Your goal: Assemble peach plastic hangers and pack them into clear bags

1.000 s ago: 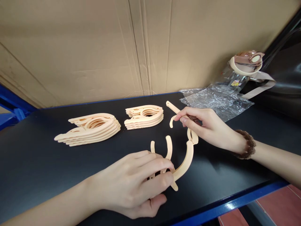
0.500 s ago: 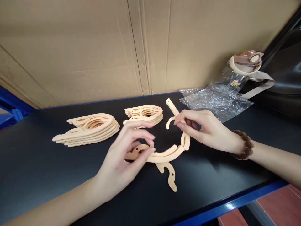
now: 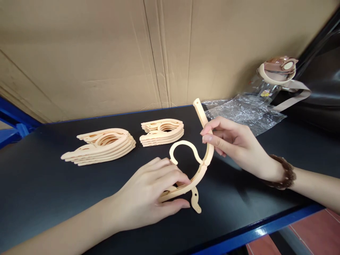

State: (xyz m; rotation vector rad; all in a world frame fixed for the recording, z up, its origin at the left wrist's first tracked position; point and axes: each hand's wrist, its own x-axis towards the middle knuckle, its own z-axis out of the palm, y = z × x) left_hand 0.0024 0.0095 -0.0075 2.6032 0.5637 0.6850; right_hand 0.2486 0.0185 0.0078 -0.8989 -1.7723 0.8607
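Note:
A cream folding hanger [image 3: 199,175] is spread between my two hands, its hook curling out from the centre joint. My left hand [image 3: 152,191] grips the lower left arm, with the thumb below it and the fingers over it. The upper right arm is pinched between thumb and fingers of my right hand [image 3: 233,143]; its tip with a small hole points up and away. A flat, curved cream piece [image 3: 196,202] with a hole shows beneath the hanger on the black table; the rest of it is hidden by the hanger and my left hand.
Two stacks of folded hangers, a left stack [image 3: 106,148] and a smaller stack [image 3: 166,132], lie toward the back. At the right back are a clear plastic bag [image 3: 247,113] and a water bottle [image 3: 276,76] with a strap. A cardboard wall [image 3: 106,60] closes off the rear.
The hook has swung out from the hanger to the left. My left hand has turned palm-down over the left arm, and my right hand has shifted slightly right with the right arm more upright.

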